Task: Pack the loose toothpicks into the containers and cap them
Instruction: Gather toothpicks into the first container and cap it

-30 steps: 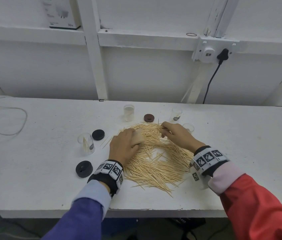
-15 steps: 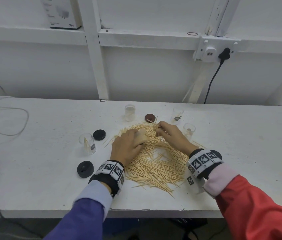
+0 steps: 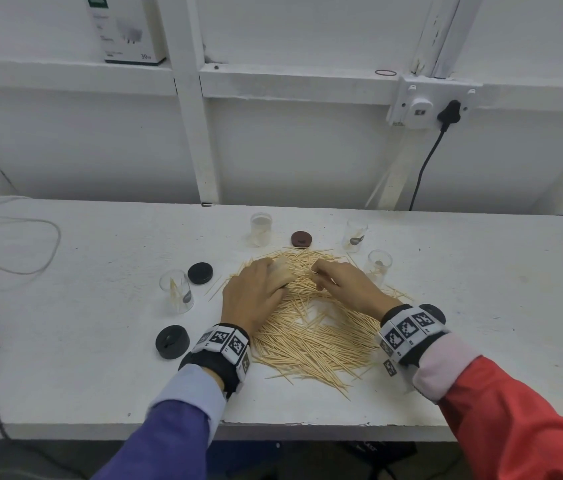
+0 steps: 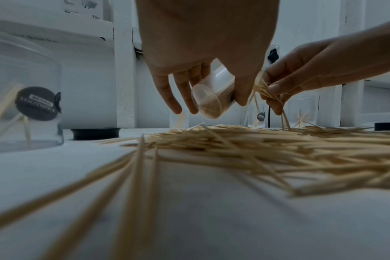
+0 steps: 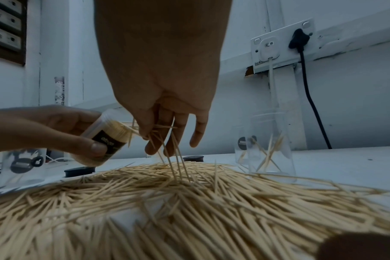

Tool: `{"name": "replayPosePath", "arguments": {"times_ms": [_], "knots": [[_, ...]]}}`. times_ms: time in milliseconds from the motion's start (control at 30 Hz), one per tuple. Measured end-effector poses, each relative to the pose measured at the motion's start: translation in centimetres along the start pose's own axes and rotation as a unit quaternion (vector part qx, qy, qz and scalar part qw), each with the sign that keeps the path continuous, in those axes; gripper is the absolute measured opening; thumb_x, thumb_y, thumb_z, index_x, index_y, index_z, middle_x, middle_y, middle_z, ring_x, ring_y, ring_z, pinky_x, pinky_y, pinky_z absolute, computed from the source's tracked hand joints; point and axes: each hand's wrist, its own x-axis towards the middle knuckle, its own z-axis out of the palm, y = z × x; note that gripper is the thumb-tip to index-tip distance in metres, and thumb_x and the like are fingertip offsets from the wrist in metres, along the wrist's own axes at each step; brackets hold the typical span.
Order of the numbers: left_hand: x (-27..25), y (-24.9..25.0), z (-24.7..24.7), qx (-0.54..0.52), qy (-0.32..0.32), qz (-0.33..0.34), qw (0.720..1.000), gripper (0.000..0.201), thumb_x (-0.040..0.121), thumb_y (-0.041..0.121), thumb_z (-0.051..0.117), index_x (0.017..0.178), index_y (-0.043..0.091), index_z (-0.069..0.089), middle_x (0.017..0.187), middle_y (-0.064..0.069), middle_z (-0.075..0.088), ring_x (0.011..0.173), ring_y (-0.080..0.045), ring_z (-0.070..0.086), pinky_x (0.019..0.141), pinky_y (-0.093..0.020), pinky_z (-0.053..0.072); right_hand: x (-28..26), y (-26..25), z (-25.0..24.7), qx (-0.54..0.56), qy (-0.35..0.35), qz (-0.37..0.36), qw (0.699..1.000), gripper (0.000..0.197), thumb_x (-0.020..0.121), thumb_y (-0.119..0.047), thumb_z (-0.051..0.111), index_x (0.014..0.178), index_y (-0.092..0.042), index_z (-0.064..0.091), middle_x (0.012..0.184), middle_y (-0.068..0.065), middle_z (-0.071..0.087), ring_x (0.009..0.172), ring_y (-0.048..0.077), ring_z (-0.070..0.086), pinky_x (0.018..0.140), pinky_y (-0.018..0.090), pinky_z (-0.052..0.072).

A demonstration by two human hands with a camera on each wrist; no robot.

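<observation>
White workbench (image 3: 481, 306) w/ a big toothpick pile (image 3: 311, 334) mid-table: left hand (image 3: 256, 292) grips a tilted, nearly full clear container (image 5: 105, 137) while right hand (image 3: 346, 282) pinches a small bunch at its mouth, so imo still filling; next, line the tips up and slide them in.

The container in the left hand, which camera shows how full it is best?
The right wrist view: the held container tilts its packed open mouth toward the camera. The left wrist view shows only its clear base between the fingers. In the head view the left hand mostly covers it.
</observation>
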Motion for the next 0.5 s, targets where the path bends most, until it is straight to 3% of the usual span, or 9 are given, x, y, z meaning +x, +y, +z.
{"name": "replayPosePath", "arguments": {"times_ms": [167,500], "knots": [[0.3,-0.3,0.5,0.003,-0.010,0.010,1.000,0.048,0.088,0.048,0.057,0.127,0.022,0.045,0.119,0.005,0.057,0.103,-0.018,0.056,0.077,-0.033,0.043,0.3,0.0,-0.4,-0.049,-0.001,-0.014,0.999,0.018,0.102,-0.025,0.044,0.091,-0.014,0.055,0.084,-0.002,0.066,0.077,0.020,0.059,0.071,0.040,0.048],[0.1,-0.5,0.7,-0.006,-0.043,0.036,0.998,0.056,0.086,0.047,0.060,0.133,0.022,0.042,0.126,0.004,0.056,0.110,-0.019,0.055,0.084,-0.035,0.044,1.7,-1.1,-1.4,-0.113,0.009,-0.062,0.992,0.024,0.099,-0.027,0.052,0.105,-0.012,0.070,0.099,0.002,0.068,0.092,0.019,0.060,0.073,0.030,0.040]]}}
